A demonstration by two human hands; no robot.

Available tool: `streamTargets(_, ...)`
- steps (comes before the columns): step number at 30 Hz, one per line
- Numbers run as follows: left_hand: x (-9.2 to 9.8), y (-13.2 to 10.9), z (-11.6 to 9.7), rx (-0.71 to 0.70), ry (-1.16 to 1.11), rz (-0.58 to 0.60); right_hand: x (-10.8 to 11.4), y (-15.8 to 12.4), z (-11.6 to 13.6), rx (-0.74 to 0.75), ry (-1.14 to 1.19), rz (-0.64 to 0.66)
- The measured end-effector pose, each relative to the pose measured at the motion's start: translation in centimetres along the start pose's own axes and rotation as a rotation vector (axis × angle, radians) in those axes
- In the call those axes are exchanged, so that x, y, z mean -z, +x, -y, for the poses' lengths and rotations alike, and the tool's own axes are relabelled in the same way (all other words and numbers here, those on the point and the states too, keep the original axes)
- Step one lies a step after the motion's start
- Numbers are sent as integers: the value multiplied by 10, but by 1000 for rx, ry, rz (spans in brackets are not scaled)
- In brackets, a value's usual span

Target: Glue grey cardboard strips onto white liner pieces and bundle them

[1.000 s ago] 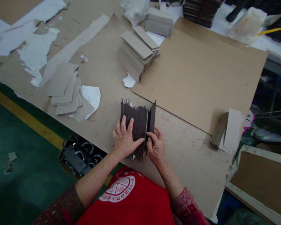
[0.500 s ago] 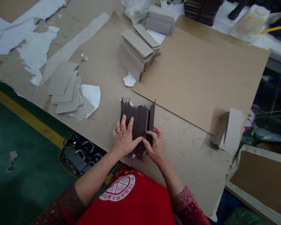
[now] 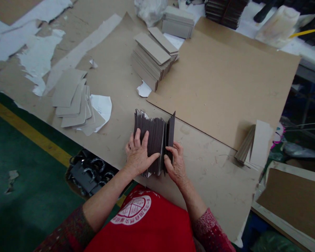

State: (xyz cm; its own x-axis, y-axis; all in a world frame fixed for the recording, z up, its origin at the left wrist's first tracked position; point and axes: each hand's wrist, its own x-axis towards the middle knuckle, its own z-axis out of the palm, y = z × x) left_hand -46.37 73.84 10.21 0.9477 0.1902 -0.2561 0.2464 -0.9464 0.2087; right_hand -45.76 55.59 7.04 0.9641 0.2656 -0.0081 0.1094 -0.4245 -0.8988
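A row of thin dark brown boards (image 3: 153, 134) stands on edge at the table's near side, with pale slivers showing at its far left end. My left hand (image 3: 140, 154) lies across the row, fingers spread and thumb stretched to the right. At the right end, my right hand (image 3: 175, 161) grips a small bunch of dark boards (image 3: 170, 129) between thumb and fingers. A narrow gap parts this bunch from the main row. The tips of some right fingers are hidden behind the boards.
Stacked grey cards (image 3: 152, 56) stand beyond the row, and fanned cards (image 3: 73, 101) lie left. A large brown sheet (image 3: 225, 80) covers the right side. More card strips (image 3: 259, 143) lean at the right edge. A box of dark items (image 3: 90, 173) sits below the table's edge.
My right hand has shifted slightly right with its bunch of boards, and the gap beside the main row has widened. My left hand stays on the row.
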Motion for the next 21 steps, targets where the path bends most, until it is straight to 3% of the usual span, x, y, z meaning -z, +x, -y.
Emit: streamTargets(21,-3,0,4,-16,0,10,-5,2,8,13,-22,-15)
